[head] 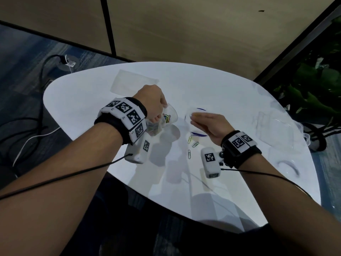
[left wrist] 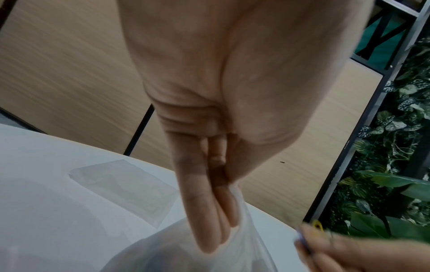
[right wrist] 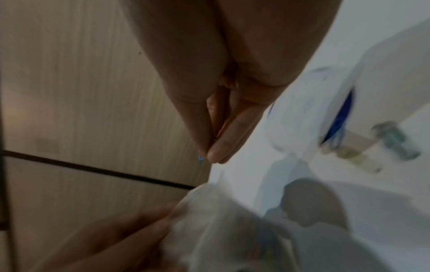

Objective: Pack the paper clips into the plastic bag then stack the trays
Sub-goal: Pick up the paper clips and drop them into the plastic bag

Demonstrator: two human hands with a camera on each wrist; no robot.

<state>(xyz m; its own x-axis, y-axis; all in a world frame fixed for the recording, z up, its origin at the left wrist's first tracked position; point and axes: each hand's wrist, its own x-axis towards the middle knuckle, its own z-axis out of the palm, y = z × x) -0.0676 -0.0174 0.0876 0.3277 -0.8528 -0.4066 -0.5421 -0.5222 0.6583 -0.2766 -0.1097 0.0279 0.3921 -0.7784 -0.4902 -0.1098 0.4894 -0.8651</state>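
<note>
- My left hand (head: pixel 153 102) pinches the rim of the plastic bag (head: pixel 168 117), thumb against straight fingers (left wrist: pixel 204 211), and holds it above the tabletop (head: pixel 230 191).
- The bag hangs with its mouth turned toward my right hand, its long axis running down and back under my left wrist; coloured paper clips show through the film.
- My right hand (head: pixel 210 124) hovers just right of the bag mouth, fingertips (right wrist: pixel 216 154) pressed together; from the left wrist view I see a yellow clip (left wrist: pixel 317 225) and a blue one pinched in them.
- Beneath my right hand sits a clear round tray (head: pixel 190 115), a blue clip showing at its far edge.
- Three loose clips (head: pixel 192 145) lie on the tabletop just nearer me than my right hand, each roughly pointing away from me.
- Further right of my right hand are clear rectangular trays (head: pixel 276 130).
- Beyond my left hand lies another flat clear tray (head: pixel 132 84).
</note>
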